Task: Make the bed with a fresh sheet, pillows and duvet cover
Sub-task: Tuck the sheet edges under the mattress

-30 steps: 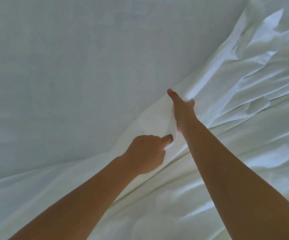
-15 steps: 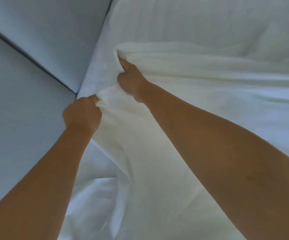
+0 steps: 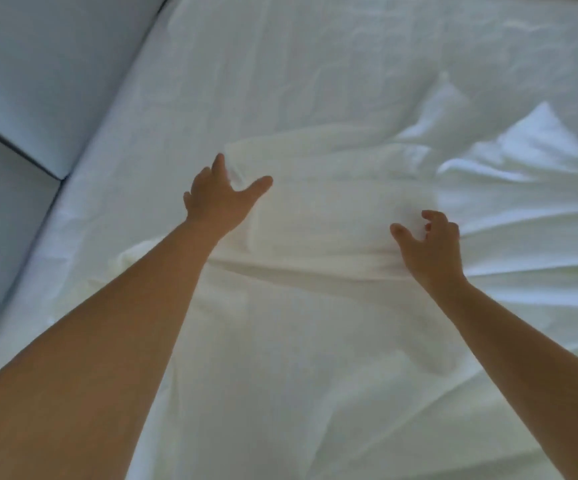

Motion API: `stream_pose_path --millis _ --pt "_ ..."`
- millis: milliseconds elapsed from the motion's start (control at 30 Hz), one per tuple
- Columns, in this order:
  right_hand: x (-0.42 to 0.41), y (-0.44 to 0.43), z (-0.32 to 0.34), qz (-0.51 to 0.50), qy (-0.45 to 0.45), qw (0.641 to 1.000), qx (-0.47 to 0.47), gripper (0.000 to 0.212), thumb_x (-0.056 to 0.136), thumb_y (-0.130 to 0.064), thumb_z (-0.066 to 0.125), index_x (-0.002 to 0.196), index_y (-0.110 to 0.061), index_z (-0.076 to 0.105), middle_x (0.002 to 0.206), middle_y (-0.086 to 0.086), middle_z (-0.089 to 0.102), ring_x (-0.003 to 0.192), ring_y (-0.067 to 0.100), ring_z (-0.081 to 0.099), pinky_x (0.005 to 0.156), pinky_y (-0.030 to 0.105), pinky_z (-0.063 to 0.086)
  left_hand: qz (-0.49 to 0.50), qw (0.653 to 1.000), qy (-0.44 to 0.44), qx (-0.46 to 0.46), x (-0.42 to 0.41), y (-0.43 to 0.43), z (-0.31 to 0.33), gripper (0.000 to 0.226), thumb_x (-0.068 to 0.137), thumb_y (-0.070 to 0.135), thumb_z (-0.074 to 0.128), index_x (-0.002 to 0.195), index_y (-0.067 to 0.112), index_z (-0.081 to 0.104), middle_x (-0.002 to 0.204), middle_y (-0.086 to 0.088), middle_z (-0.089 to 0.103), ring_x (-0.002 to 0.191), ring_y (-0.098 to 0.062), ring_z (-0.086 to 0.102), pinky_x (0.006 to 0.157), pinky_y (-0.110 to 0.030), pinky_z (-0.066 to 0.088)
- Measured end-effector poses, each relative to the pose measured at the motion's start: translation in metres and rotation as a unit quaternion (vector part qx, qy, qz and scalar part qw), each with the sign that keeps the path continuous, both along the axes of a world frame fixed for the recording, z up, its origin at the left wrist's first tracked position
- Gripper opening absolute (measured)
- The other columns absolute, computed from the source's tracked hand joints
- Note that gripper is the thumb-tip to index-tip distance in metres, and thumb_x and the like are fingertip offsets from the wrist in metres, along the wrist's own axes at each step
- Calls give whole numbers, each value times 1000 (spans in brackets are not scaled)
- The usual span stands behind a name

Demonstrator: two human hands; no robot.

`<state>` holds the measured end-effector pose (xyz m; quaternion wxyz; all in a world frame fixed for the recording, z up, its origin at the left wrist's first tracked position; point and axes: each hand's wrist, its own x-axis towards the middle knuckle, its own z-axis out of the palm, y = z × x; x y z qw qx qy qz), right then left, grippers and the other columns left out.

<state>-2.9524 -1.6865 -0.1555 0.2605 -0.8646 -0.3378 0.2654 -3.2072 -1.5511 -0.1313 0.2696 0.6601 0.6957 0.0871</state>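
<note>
A white duvet cover (image 3: 315,216) lies rumpled over the bed, its top corner near the middle of the view. Under it a smooth white sheet (image 3: 280,64) covers the mattress up to the left edge. My left hand (image 3: 220,199) is spread open above the cover's corner, thumb out to the right, holding nothing. My right hand (image 3: 429,244) hovers over the cover further right, fingers loosely curled and empty. Folds and peaks of the cover (image 3: 509,147) rise at the right.
Pale blue-grey wall panels (image 3: 38,71) with a dark seam (image 3: 14,150) run along the left side of the bed. The mattress edge (image 3: 83,168) meets them closely.
Both hands let go of the cover's edge, which they were gripping half a second ago. They have opened and spread apart, and the cover now lies on the bed.
</note>
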Motion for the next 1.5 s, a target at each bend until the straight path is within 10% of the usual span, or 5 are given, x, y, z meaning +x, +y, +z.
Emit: stream_pose_path --millis 367,567,833,967,1500 --pt "121 36 -26 -67 40 982 -171 98 71 -66 66 146 -40 7 134 16 37 62 20 53 42 22 45 -111 985 124 -38 151 25 -60 92 81 64 55 149 21 11 143 -14 41 129 -34 41 97 -45 36" --pt "122 56 -30 84 -120 977 -152 24 95 -29 46 105 -8 54 113 19 60 105 36 56 79 33 41 -202 969 106 96 153 25 -47 27 98 40 36 89 18 50 104 -11 63 94 -30 57 68 -31 33" --pt "17 205 106 193 -13 939 283 17 99 -20 41 83 -19 44 81 1 53 79 19 55 65 23 41 194 934 -85 289 54 160 81 50 100 36 36 131 -3 42 136 -22 48 125 -35 45 98 -37 29" --pt "-69 259 76 370 26 925 81 64 98 -49 36 151 -32 5 159 2 11 144 25 15 115 50 16 138 976 -15 167 11 173 63 79 96 52 37 151 15 -6 153 -18 24 139 -36 25 112 -49 20" --pt "-126 206 -87 335 -311 889 19 59 98 -51 16 151 -30 1 160 5 -4 147 23 -8 113 53 -3 -50 970 219 89 -23 104 -102 59 98 54 13 151 31 3 160 -1 1 146 -27 -5 115 -51 -4"
